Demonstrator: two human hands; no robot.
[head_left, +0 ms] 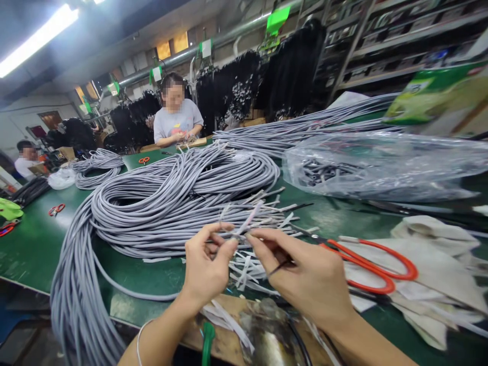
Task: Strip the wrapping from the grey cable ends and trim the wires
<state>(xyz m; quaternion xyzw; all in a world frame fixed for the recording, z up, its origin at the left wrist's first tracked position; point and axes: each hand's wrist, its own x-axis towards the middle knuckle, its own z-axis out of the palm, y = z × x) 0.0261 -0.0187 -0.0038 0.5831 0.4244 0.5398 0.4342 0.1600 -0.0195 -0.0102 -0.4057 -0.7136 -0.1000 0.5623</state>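
Observation:
My left hand (208, 259) is closed, thumb and forefinger pinching what looks like the frayed end of a cable. Close against it, my right hand (305, 269) pinches the same small spot; a thin dark piece pokes out beneath its fingers. A pale strip (252, 217) sticks up from between the fingertips; the exact contact is blurred. One grey cable (133, 295) runs from the left to behind my left wrist. Beyond my hands lies a big looped bundle of grey cables (152, 203), stripped ends facing right. White strip scraps (244, 272) lie under my fingers.
Orange-handled scissors (381, 264) lie by my right hand on pale cloth (430, 254). A clear plastic bag (396, 162) holds dark parts. A metal device (270, 335) stands below my hands on the green table (30, 254). A co-worker (179, 117) sits across.

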